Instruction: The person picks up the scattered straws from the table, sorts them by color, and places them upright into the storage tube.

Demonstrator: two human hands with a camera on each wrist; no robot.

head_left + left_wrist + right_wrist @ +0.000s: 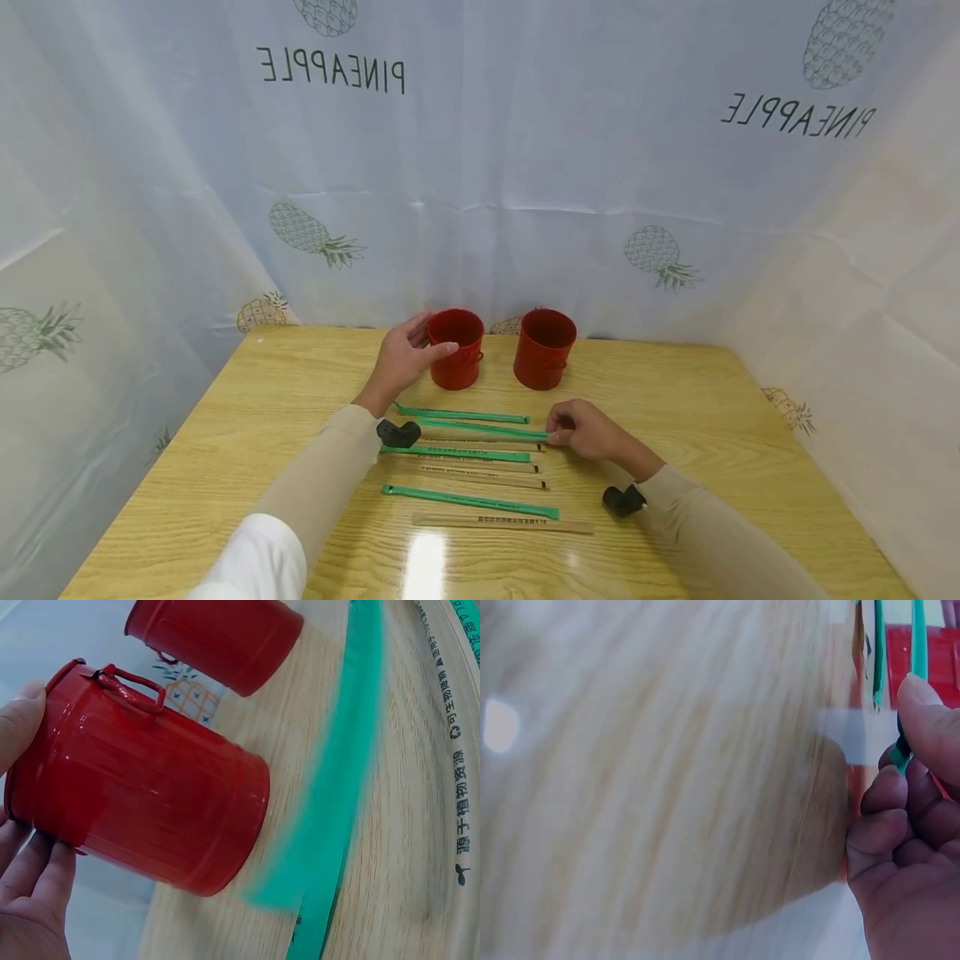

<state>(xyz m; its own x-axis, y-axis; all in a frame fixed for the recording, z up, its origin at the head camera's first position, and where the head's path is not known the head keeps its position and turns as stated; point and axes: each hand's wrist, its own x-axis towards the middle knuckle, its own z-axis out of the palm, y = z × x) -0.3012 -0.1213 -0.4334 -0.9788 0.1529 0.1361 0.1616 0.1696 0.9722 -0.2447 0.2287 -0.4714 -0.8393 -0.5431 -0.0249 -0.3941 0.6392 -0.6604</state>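
My left hand holds a small red metal bucket near its rim, thumb on one side and fingers on the other. In the left wrist view this bucket shows a wire handle folded at its side. My right hand pinches the right end of a long green wrapped straw between thumb and fingers. That straw runs from the fingertips toward the red buckets in the right wrist view. The second red bucket stands upright, right of the first.
Several straws in green and brown wrappers lie crosswise in front of the buckets, among them a green straw and the nearest brown straw. Behind the wooden table hangs a pineapple-print curtain.
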